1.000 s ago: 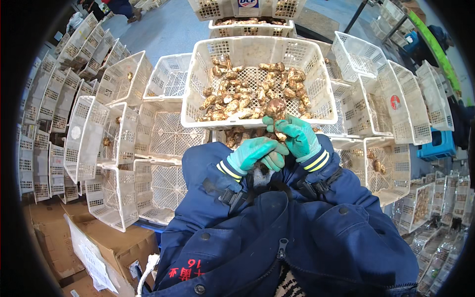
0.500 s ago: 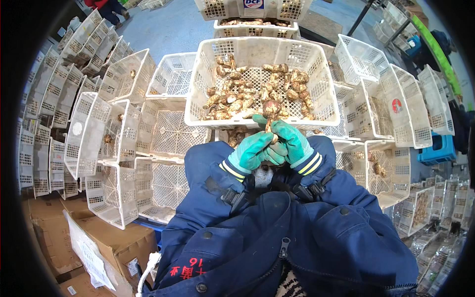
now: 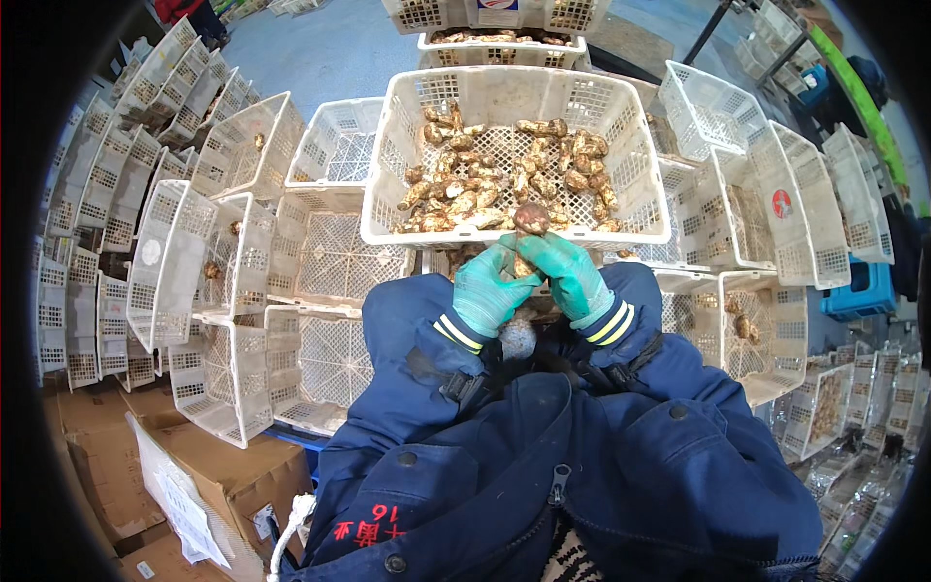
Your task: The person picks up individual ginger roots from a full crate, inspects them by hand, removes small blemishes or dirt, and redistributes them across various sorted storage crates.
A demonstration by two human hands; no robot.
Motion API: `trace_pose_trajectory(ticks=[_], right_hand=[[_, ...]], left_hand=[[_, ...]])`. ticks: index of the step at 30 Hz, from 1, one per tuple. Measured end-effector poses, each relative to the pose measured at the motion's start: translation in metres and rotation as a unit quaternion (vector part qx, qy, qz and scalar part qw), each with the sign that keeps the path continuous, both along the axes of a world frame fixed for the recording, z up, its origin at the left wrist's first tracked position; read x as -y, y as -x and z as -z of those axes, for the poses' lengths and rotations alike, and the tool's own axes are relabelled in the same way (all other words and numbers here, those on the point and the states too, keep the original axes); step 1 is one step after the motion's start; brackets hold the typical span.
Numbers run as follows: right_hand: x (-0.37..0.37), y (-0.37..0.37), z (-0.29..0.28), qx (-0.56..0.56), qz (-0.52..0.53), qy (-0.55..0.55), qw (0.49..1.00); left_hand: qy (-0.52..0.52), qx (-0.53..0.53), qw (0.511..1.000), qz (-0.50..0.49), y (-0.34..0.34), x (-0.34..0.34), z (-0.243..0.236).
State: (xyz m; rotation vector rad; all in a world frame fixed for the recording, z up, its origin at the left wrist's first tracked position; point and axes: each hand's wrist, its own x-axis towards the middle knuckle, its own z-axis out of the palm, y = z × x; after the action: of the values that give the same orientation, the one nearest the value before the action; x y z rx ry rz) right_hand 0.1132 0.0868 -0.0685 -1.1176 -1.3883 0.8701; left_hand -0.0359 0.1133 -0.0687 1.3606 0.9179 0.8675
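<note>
A mushroom with a round brown cap [image 3: 531, 218] is held upright at the near edge of a large white plastic basket. My left hand [image 3: 488, 286], in a green glove, closes on its stem from the left. From the other side my right hand [image 3: 577, 279], gloved alike, grips the same mushroom just under the cap. Gloved fingers hide most of the stem. Just beyond my hands, the white basket [image 3: 427, 240] holds many dirt-marked mushrooms [image 3: 475, 202], lying in loose groups on its lattice floor.
White lattice baskets [image 3: 339, 254] stand close on both sides, some with a few mushrooms. Another filled basket [image 3: 499, 58] is behind. Cardboard boxes [image 3: 242, 470] are at lower left, a blue plastic stool [image 3: 861, 291] at right. A person [image 3: 199, 17] stands far left.
Both hands have shifted their grip on the mushroom, fingertips now meeting around the stem below the cap. Less of the stem shows, and the cap sits slightly lower.
</note>
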Motion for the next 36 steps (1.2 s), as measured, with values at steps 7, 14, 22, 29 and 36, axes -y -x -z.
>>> trace_pose_trajectory(ticks=[7, 14, 22, 29, 36], right_hand=[[0.002, -0.008, 0.003, 0.106, -0.003, 0.044, 0.993], [0.004, -0.01, -0.022, -0.034, -0.054, 0.148, 0.987], [-0.002, -0.014, -0.034, -0.227, -0.236, 0.133, 0.935], [0.002, 0.002, -0.019, -0.131, -0.084, 0.13, 0.979], [0.005, -0.008, -0.03, -0.019, -0.101, 0.166, 0.981]], left_hand=[[-0.07, -0.108, 0.992, 0.013, -0.005, -0.002, 0.017], [0.064, -0.117, 0.965, 0.225, 0.004, -0.01, -0.008], [0.156, 0.075, 0.967, 0.185, 0.01, -0.003, -0.018], [0.138, 0.025, 0.989, 0.047, 0.005, -0.003, 0.011], [0.03, -0.053, 0.998, 0.023, 0.002, 0.005, -0.007]])
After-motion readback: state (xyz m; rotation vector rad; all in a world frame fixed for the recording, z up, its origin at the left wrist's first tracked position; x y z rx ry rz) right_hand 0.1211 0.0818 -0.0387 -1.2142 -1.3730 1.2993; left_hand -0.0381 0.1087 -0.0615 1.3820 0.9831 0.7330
